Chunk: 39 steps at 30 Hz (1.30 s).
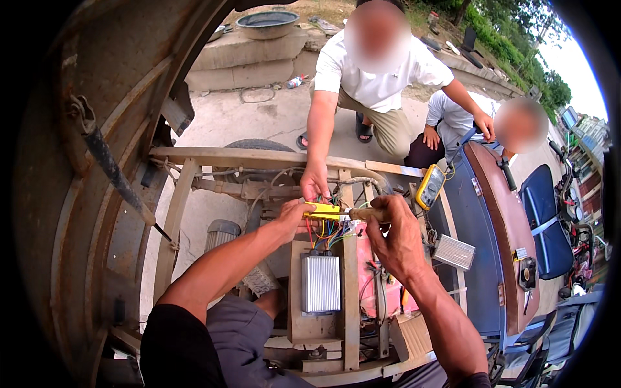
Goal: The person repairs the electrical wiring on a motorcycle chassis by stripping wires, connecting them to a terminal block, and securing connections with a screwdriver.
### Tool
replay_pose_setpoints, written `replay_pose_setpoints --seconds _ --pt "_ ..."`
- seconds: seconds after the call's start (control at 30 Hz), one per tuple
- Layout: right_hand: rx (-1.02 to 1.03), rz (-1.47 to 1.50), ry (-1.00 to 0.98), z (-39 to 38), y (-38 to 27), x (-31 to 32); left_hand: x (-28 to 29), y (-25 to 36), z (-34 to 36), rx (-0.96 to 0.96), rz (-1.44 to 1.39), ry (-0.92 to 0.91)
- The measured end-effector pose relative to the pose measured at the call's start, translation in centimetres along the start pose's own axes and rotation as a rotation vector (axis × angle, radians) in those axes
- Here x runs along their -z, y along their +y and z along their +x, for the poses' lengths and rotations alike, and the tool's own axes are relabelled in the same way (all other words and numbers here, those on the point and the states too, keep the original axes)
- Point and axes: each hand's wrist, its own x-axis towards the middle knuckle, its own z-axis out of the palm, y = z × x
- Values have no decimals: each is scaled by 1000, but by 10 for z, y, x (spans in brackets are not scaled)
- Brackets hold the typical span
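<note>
My left hand point(292, 218) is closed on one end of a flat yellow piece point(323, 211) above a bundle of coloured wires point(325, 234). From the right, my right hand point(398, 236) grips a tan-handled tool point(367, 213). Its thin shaft points left, along the yellow piece. A co-worker's hand point(315, 180) reaches down beside the same piece; what its fingertips hold is hidden. Below, the wires run into a silver ribbed metal box point(321, 283), seated in the vehicle's frame.
A yellow multimeter point(430, 186) leans at the frame's right side, above another finned silver box point(454, 252). Metal frame bars point(350, 291) surround the work. On the left rises a rusty raised panel point(97, 194) with a strut. Two people crouch across the frame, near a brown-edged seat point(501, 220).
</note>
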Motion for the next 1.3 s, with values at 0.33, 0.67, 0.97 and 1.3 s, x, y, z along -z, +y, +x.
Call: replay_pose_setpoints --seconds 0.33,0.67,0.97,1.3 --pt "-37 18 -26 2 -3 0 0 1 -2 3 0 8" --pt "-45 7 -52 11 -5 2 2 -2 1 -11 -24 -4" --pt "7 -103 -119 42 -4 2 0 1 -1 18 10 -3" --pt "-106 -70 -50 30 14 8 0 1 -1 9 -5 -15"
